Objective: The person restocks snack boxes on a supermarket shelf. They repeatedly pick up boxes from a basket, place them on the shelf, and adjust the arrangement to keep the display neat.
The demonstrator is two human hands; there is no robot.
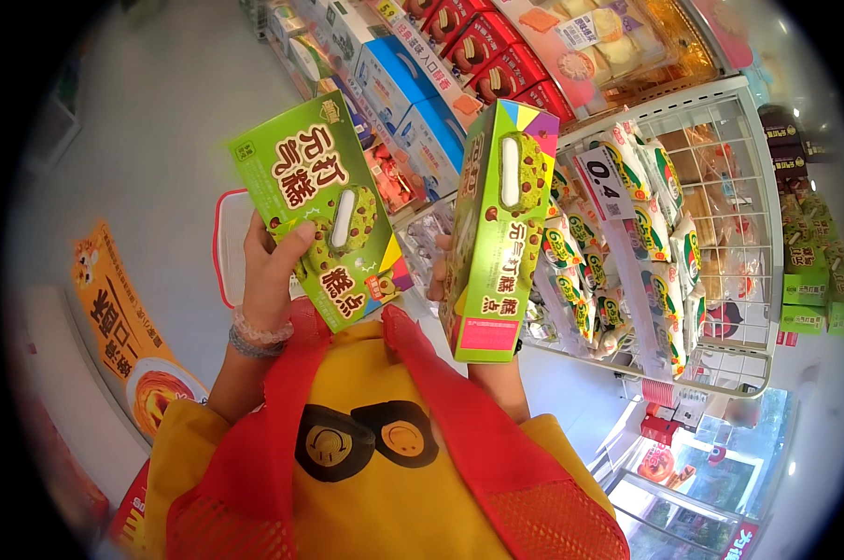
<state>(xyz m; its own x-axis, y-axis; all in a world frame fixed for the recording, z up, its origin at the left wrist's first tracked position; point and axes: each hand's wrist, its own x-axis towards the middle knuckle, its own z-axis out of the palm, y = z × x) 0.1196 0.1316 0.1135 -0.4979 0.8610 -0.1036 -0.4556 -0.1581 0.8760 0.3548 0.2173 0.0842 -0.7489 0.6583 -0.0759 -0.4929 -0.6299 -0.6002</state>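
Note:
My left hand (271, 271) is closed on a green pastry box (296, 154), thumb on its front face and the other fingers mostly hidden behind it. That box tilts to the left and shows a picture of a green, white-filled cake. In my right hand (440, 271) is a second green box (506, 243) of the same kind, held nearly upright with its narrow side facing me. Only a few fingertips show at its left edge; the rest of the hand is behind the box. A gap separates the two boxes.
A white wire basket (763, 233) with wrapped snacks (651, 233) and a price card (605, 184) stands at the right. Shelves ahead hold red boxes (487, 47) and blue boxes (431, 131). Green boxes (805, 289) are stacked far right. A red-rimmed container (221, 247) is behind my left hand.

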